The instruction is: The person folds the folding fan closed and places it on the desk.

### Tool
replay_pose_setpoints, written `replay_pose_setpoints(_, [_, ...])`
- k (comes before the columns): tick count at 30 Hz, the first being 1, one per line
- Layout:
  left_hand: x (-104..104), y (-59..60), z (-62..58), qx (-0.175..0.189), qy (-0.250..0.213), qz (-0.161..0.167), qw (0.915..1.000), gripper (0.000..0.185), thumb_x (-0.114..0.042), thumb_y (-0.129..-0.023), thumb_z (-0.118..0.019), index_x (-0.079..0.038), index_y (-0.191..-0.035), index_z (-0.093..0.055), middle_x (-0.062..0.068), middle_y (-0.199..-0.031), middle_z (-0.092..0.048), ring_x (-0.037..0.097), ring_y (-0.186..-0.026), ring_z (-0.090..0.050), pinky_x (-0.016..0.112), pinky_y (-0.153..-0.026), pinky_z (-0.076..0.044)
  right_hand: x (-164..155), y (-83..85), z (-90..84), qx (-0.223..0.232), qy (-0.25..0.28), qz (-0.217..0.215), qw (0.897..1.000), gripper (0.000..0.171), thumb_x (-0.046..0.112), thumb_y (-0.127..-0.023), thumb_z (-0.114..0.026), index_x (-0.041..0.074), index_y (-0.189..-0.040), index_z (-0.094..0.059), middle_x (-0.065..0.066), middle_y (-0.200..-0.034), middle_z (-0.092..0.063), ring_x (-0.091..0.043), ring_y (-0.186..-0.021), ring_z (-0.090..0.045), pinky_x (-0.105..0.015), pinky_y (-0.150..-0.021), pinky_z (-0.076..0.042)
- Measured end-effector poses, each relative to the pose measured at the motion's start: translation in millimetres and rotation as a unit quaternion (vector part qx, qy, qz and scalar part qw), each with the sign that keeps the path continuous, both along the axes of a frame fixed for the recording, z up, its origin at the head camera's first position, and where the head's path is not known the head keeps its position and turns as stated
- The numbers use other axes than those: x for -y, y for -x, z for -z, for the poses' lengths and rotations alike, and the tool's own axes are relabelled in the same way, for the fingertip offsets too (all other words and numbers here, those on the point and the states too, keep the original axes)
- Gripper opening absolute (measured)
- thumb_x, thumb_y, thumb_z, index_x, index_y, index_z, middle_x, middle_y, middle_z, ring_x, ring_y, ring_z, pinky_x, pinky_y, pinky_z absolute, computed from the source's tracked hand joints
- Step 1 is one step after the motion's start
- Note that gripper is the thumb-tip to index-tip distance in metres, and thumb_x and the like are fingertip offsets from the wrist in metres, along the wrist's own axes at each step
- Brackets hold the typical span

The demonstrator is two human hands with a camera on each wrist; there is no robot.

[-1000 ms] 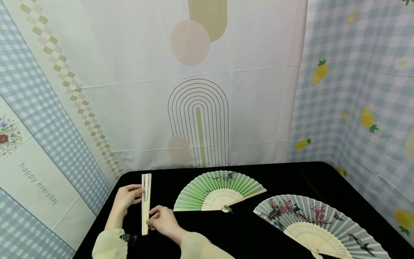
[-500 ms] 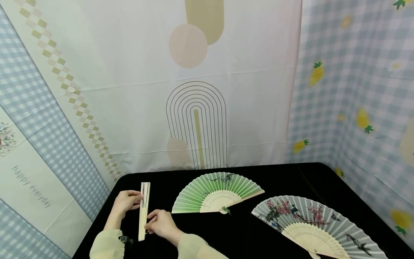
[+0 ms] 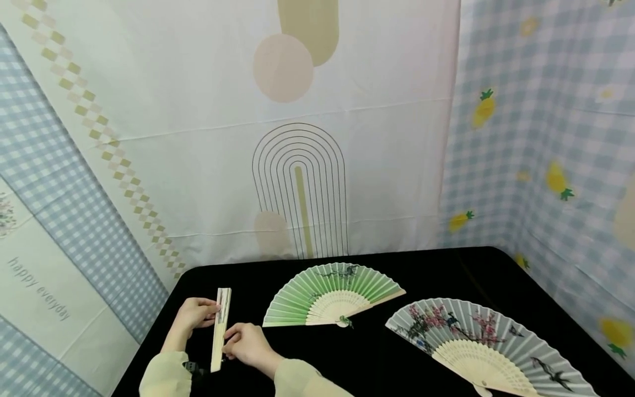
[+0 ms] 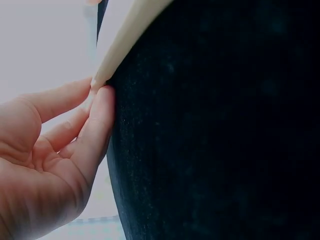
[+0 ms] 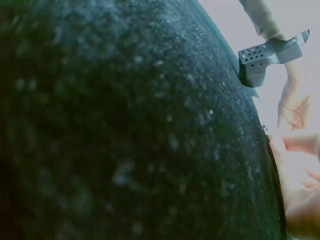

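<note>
- Left hand: fingertips pinched the far end of the closed fan; in the left wrist view the thumb and forefinger met on the pale bamboo tip, with the remaining fingers loosely curled beneath.
- Right hand: fingers curled together against the near half of the closed fan, gripping its guard stick from the right side; the right wrist view showed only blurred fingertips beside the table edge, so the exact contact could not be told there.
- Closed fan: folded into a narrow pale strip; it lay lengthwise between the two hands at the near left corner of the black table, pointing away from the person; whether it rested on the cloth or was lifted slightly could not be told.
- Sleeves: pale yellow-green on both forearms; a small grey device sat at the left wrist.
- Green fan: spread open and flat on the table, to the right of the hands and apart from them.
- Grey floral fan: spread open; it lay further right, near the table's near right edge.
- Backdrop: printed cloths hung behind and beside the table.
</note>
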State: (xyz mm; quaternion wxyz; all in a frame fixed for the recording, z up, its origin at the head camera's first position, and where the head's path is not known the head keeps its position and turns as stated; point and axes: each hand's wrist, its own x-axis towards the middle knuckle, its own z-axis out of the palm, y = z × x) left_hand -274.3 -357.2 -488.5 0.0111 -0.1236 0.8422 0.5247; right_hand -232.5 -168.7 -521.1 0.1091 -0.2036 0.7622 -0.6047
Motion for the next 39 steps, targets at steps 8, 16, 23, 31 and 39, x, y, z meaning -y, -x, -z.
replay_pose_setpoints(8, [-3, 2.1, 1.2, 0.0, 0.022, 0.002, 0.9998, 0.028, 0.001, -0.096, -0.061, 0.022, -0.114, -0.06, 0.015, -0.084, -0.066, 0.015, -0.069, -0.065, 0.028, -0.063, -0.061, -13, 2.0, -5.5, 0.037, 0.039, -0.024, 0.998, 0.012, -0.007, -0.082, -0.074, 0.0, -0.092, -0.072, -0.001, -0.068, -0.069, -0.009, -0.054, -0.063, -0.023, -0.052, -0.056])
replay_pose_setpoints(16, [-18, 4.5, -6.0, -0.021, 0.066, -0.027, 0.9972, 0.035, -0.009, -0.098, -0.062, 0.016, -0.123, -0.06, 0.031, -0.113, -0.063, 0.031, -0.09, -0.068, 0.034, -0.072, -0.061, -44, 18.3, -17.8, 0.035, 0.032, -0.021, 0.999, 0.011, -0.003, -0.088, -0.072, -0.002, -0.099, -0.071, -0.006, -0.075, -0.069, -0.014, -0.058, -0.064, -0.029, -0.054, -0.059])
replay_pose_setpoints(23, [-38, 8.4, -24.2, -0.046, 0.02, -0.001, 0.9987, 0.042, -0.015, -0.102, -0.06, 0.012, -0.133, -0.055, 0.027, -0.118, -0.063, 0.027, -0.091, -0.067, 0.033, -0.073, -0.06, -82, 42.1, -34.3, 0.028, 0.045, -0.024, 0.998, 0.019, 0.0, -0.094, -0.067, -0.008, -0.111, -0.068, -0.02, -0.088, -0.07, -0.026, -0.07, -0.068, -0.037, -0.065, -0.061])
replay_pose_setpoints(31, [-67, 7.0, -31.0, -0.021, -0.086, 0.01, 0.996, 0.04, -0.013, -0.102, -0.061, 0.013, -0.132, -0.055, 0.026, -0.12, -0.063, 0.027, -0.089, -0.069, 0.039, -0.081, -0.061, -133, 65.1, -44.8, 0.034, 0.053, -0.016, 0.998, 0.029, 0.004, -0.098, -0.061, -0.011, -0.123, -0.062, -0.023, -0.098, -0.068, -0.031, -0.081, -0.068, -0.045, -0.079, -0.06])
replay_pose_setpoints(39, [-109, -1.1, -30.7, -0.025, -0.101, 0.028, 0.9942, 0.04, -0.011, -0.101, -0.061, 0.013, -0.132, -0.055, 0.028, -0.12, -0.062, 0.03, -0.091, -0.069, 0.036, -0.078, -0.062, -179, 78.7, -47.0, 0.028, 0.027, 0.056, 0.998, 0.031, 0.006, -0.098, -0.061, -0.009, -0.125, -0.063, -0.028, -0.103, -0.067, -0.039, -0.086, -0.068, -0.045, -0.078, -0.061])
